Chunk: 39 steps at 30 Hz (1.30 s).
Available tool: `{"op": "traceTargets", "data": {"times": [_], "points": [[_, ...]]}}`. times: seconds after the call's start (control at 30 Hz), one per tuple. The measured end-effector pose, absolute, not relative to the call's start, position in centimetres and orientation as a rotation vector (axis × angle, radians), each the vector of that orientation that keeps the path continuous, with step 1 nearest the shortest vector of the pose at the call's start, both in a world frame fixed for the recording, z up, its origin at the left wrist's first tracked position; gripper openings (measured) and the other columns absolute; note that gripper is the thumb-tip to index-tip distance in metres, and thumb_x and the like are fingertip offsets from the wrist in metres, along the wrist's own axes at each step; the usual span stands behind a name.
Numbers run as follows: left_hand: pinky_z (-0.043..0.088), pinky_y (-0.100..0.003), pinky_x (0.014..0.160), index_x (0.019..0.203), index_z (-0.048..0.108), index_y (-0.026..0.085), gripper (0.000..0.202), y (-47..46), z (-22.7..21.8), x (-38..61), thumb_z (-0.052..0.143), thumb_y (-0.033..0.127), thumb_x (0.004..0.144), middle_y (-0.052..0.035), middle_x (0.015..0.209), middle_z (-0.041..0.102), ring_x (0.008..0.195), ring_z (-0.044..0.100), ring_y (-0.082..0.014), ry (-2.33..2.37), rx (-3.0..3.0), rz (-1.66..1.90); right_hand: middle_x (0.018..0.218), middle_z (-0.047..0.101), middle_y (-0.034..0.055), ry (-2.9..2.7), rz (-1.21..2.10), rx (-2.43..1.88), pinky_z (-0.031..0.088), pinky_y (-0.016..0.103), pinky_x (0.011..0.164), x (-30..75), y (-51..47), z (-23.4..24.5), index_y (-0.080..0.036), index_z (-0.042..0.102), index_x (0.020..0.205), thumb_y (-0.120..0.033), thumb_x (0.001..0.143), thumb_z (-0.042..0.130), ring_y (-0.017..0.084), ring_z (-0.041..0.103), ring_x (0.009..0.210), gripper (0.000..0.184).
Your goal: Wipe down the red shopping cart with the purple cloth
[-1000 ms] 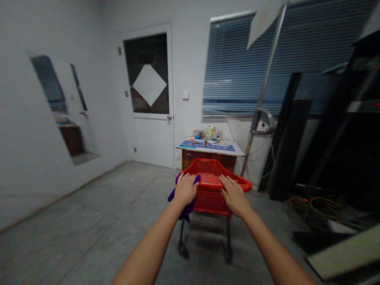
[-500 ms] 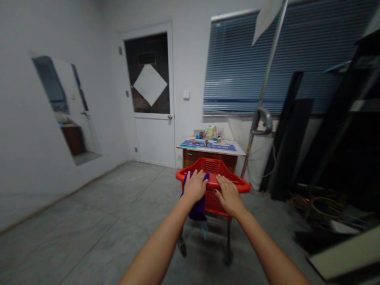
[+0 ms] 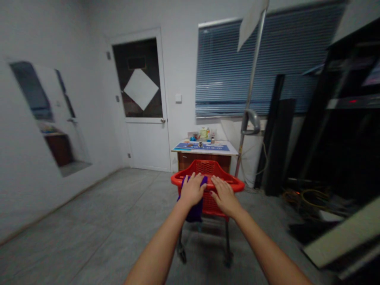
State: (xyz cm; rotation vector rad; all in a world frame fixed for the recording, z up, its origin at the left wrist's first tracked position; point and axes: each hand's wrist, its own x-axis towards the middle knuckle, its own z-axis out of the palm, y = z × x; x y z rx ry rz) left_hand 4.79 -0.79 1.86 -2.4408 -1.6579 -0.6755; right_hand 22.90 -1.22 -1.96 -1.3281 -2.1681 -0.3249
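Observation:
A red plastic basket cart (image 3: 234, 183) on wheels stands in front of me on the grey floor. My left hand (image 3: 192, 190) rests on its near rim with a purple cloth (image 3: 194, 211) under the palm, the cloth hanging down over the edge. My right hand (image 3: 223, 194) lies beside it on the same rim, fingers flat against the red plastic. Both arms are stretched out.
Behind the cart stands a small wooden table (image 3: 204, 149) with bottles and a blue mat. A white door (image 3: 142, 107) is at the back left, blue blinds (image 3: 237, 79) to the right, a metal pole (image 3: 249, 107), dark panels and cables (image 3: 308, 196) on the right.
My left hand and the purple cloth have slid right along the rim, closer to my right hand. The view has shifted slightly, and the cart sits a little further left.

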Motion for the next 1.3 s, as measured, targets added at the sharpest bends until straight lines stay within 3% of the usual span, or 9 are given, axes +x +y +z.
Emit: {"op": "traceTargets", "data": {"times": [0.2,0.5,0.67,1.03,1.3], "points": [[0.022,-0.051,0.115,0.138,0.044,0.022,0.045,-1.0,1.9,3.9,0.036,0.036,0.097,-0.0051,0.147,0.045,0.139,0.033,-0.0252,-1.671,-2.406,-0.686,0.144,0.046,0.0081,-1.997,-0.372,-1.488,0.026,0.047,0.111,24.5,-2.0,-1.3,-0.02,0.048,0.137,-0.035,0.096,0.032,0.024,0.035,0.136,0.047],[0.019,-0.056,0.115,0.134,0.049,0.017,0.042,-2.0,1.9,6.2,0.036,0.031,0.096,-0.0082,0.143,0.05,0.137,0.037,-0.027,-1.611,-2.346,-0.711,0.142,0.049,0.0062,-1.959,-0.381,-1.399,0.026,0.049,0.11,25.1,-2.4,-3.0,-0.023,0.045,0.139,-0.038,0.093,0.042,0.026,0.035,0.135,0.048],[0.021,-0.053,0.116,0.136,0.047,0.02,0.043,-1.6,2.7,6.9,0.037,0.033,0.096,-0.0066,0.144,0.049,0.137,0.037,-0.0243,-1.437,-2.523,-0.628,0.14,0.051,0.0067,-1.988,-0.344,-1.351,0.027,0.051,0.109,25.7,-2.6,-2.4,-0.025,0.045,0.139,-0.037,0.093,0.041,0.027,0.035,0.135,0.048],[0.023,-0.055,0.113,0.135,0.049,0.018,0.043,-0.7,2.3,6.5,0.036,0.032,0.096,-0.0098,0.142,0.051,0.136,0.039,-0.0273,-1.64,-2.353,-0.651,0.14,0.05,0.0071,-1.972,-0.334,-1.365,0.025,0.051,0.111,25.2,-2.4,-2.4,-0.023,0.047,0.137,-0.038,0.093,0.043,0.026,0.033,0.136,0.047],[0.027,-0.05,0.113,0.136,0.047,0.019,0.044,-0.4,2.6,5.5,0.034,0.035,0.097,-0.0079,0.142,0.05,0.136,0.04,-0.0241,-1.559,-2.432,-0.619,0.139,0.051,0.0071,-2.014,-0.315,-1.332,0.026,0.051,0.109,26.0,-2.3,-2.2,-0.026,0.046,0.138,-0.04,0.094,0.041,0.026,0.033,0.136,0.047]]}}
